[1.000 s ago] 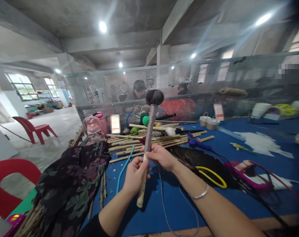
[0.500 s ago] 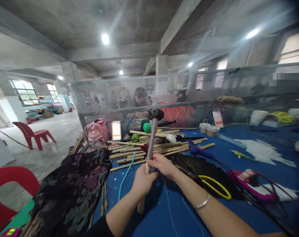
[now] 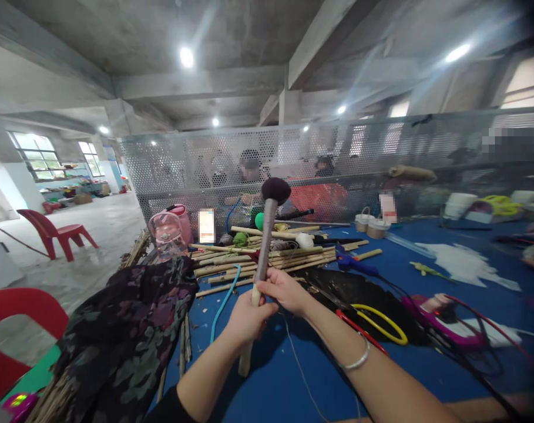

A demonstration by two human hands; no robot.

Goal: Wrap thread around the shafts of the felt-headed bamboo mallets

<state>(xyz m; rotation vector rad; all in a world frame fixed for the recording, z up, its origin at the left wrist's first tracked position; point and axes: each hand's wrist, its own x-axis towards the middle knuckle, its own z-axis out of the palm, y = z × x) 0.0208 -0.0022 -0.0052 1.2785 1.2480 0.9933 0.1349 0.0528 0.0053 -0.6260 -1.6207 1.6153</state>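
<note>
A: Starting far L on my feed, what've we got?

B: I see a red chair (image 3: 57, 235) out on the floor, then a dark floral cloth (image 3: 130, 329) w/ twigs (image 3: 55, 390) poking out at its edge. Pink bag (image 3: 167, 235) just behind it.

A: OK, moving R?

B: Teal cord (image 3: 224, 299) on the blue worktop (image 3: 278, 388), next to a pile of thin sticks (image 3: 225, 269). Then my L hand (image 3: 249, 320): closed round the bare lower part of the wrapped stick.

A: And the wrapped stick (image 3: 265, 241), whereabouts?

B: Approx. mid-view, held up over the worktop, top leaning a bit R. Dark rounded knob (image 3: 276, 191) on top, grey wrap down to abt the hands.

A: R hand (image 3: 286, 291)?

B: Thumb + fingers pinched on the same stick, just above the L, at the wrap's lower end. Can't see all the fingertips. Thin thread (image 3: 297, 349) hangs below it; silver bangle (image 3: 359, 362) on that forearm.

A: Rest of the R side?

B: Blue tool (image 3: 352, 258), small tubs (image 3: 378, 228), yellow handle (image 3: 390, 321) near my forearm, magenta device (image 3: 427, 323) w/ cables, white sheeting (image 3: 464, 261) behind.
</note>
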